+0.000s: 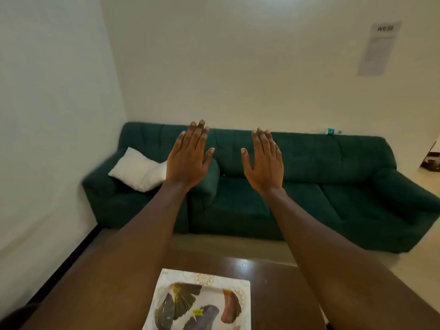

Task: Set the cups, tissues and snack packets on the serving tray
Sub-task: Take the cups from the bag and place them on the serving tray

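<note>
Green sofa (273, 186) behind empty, wide-spread hands (left (188, 160), right (264, 163)); wall paper (378, 48) unreadable.

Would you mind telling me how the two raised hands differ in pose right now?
The left hand reaches slightly higher than the right hand. The left hand's thumb points right, the right hand's thumb points left. Both are open, backs toward the camera, holding nothing, raised in front of the green sofa.

Soft, dim indoor light, a glare spot on the table (242, 264), blurred and warped frame edges.
</note>
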